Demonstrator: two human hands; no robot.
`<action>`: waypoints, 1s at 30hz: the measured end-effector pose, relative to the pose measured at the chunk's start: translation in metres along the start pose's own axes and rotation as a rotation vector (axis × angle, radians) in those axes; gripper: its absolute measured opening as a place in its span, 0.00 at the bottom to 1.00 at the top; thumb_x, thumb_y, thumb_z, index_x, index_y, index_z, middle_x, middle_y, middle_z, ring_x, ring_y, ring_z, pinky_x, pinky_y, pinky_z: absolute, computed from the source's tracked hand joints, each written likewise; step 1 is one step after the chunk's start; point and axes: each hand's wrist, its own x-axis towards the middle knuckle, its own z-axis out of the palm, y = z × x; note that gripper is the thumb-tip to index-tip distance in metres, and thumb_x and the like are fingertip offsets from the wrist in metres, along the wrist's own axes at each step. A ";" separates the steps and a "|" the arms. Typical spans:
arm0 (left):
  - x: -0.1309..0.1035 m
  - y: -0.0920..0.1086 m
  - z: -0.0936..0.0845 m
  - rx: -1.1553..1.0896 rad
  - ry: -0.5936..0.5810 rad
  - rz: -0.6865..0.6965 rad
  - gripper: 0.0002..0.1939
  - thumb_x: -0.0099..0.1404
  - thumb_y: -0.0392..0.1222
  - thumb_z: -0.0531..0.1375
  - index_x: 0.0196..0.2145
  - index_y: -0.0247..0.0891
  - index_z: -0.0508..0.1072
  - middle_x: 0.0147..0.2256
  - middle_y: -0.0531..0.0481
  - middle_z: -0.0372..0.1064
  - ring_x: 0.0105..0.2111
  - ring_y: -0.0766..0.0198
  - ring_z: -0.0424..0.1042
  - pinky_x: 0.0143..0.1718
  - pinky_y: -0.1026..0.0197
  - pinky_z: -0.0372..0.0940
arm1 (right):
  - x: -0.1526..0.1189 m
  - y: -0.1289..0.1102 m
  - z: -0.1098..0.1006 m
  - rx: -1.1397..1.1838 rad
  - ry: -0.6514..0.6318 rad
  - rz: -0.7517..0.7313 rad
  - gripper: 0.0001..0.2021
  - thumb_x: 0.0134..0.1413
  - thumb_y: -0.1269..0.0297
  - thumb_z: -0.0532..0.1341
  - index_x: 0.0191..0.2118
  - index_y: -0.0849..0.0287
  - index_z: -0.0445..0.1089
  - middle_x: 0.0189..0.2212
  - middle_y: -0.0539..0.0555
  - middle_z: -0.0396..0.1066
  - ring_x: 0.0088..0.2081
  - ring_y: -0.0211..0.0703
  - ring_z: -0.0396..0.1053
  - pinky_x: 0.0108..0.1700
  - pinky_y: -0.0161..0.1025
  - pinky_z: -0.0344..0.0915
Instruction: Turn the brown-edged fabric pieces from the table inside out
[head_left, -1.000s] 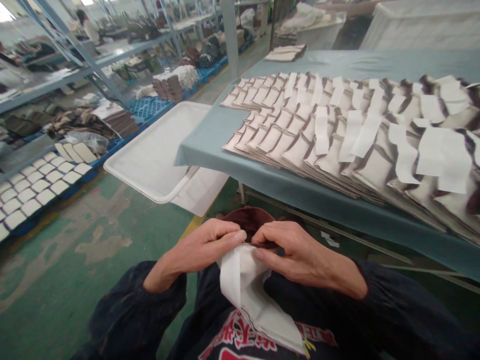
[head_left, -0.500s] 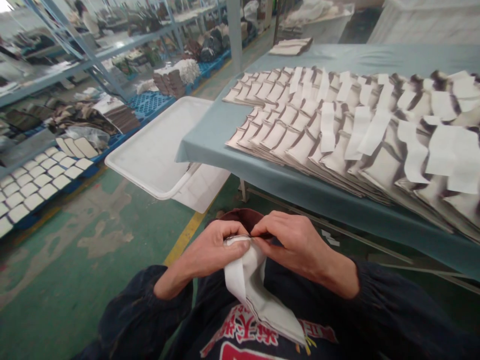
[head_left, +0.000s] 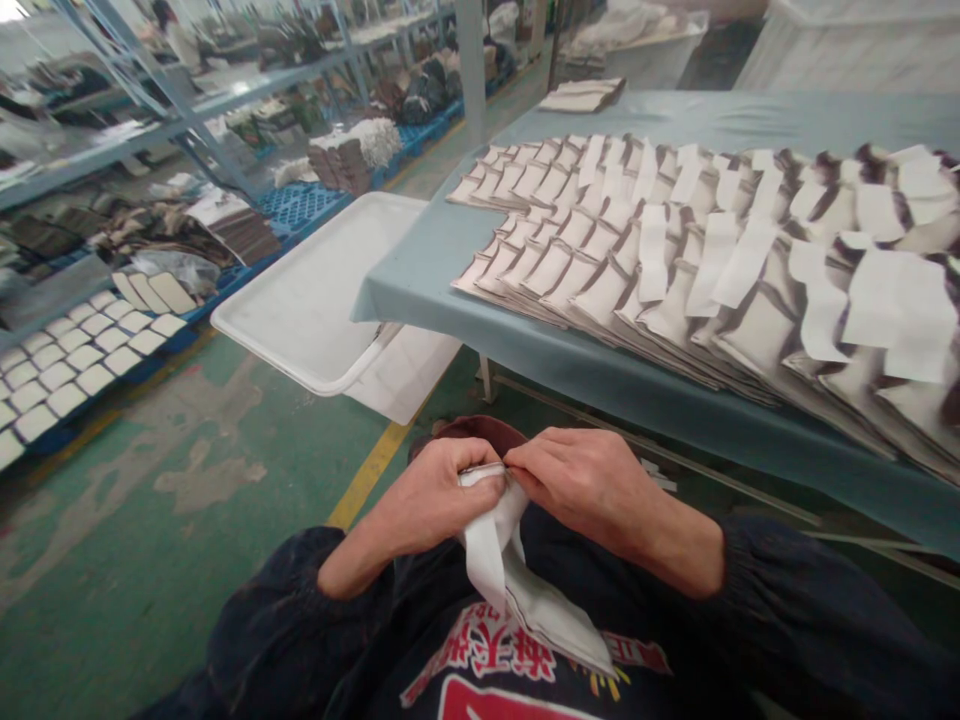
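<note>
the left grip is closed on the top edge of a whitish cloth piece, thumb laid over the near face and the fingers mostly hidden behind it. the right grip is pinched nearly shut at the same edge, thumb and forefinger together right beside the left thumb; what exactly lies between those fingertips is too small to tell. the cloth piece hangs below both grips, bending down and to the right across the front of a dark printed apron, with its lower end under the right grip. a smooth white strip hangs with it, just below the left grip.

just beyond the two grips is a reddish-brown rounded thing, partly hidden by them. farther out, ahead and to the right of the right grip, stands a counter with a blue-green cover. on it lie overlapping rows of pale, dark-edged pieces, with loose white strips across many of them. a small stack lies apart at the far side. small white scraps are under the counter, beyond the right grip.

ahead and left of the left grip is a white tub, partly under the counter's corner. well off to the left, pale rounded pads lie in rows.
</note>
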 end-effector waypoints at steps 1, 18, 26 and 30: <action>0.000 0.001 0.000 0.010 0.009 0.009 0.08 0.61 0.42 0.58 0.29 0.34 0.72 0.26 0.55 0.63 0.27 0.68 0.59 0.27 0.64 0.54 | 0.000 -0.001 0.001 -0.017 0.017 0.014 0.12 0.66 0.73 0.58 0.31 0.58 0.74 0.27 0.52 0.79 0.27 0.41 0.73 0.30 0.38 0.59; 0.009 -0.006 0.000 -0.091 0.026 -0.038 0.10 0.58 0.46 0.58 0.27 0.36 0.71 0.23 0.56 0.61 0.24 0.68 0.57 0.24 0.66 0.52 | -0.003 0.015 0.010 0.128 0.046 -0.020 0.11 0.62 0.77 0.54 0.34 0.59 0.72 0.24 0.51 0.76 0.24 0.37 0.72 0.27 0.35 0.58; 0.005 -0.007 -0.001 -0.056 0.009 -0.009 0.09 0.59 0.44 0.58 0.29 0.34 0.71 0.25 0.56 0.61 0.25 0.68 0.58 0.26 0.66 0.52 | -0.008 0.012 0.008 0.620 -0.064 0.332 0.09 0.66 0.70 0.55 0.41 0.60 0.74 0.30 0.50 0.78 0.28 0.36 0.72 0.32 0.32 0.65; 0.005 -0.005 -0.001 -0.098 -0.017 -0.022 0.08 0.58 0.43 0.59 0.29 0.35 0.71 0.25 0.57 0.61 0.24 0.69 0.57 0.25 0.66 0.53 | -0.008 0.010 0.012 0.563 0.024 0.306 0.03 0.61 0.68 0.62 0.39 0.60 0.74 0.28 0.50 0.77 0.27 0.36 0.72 0.32 0.31 0.65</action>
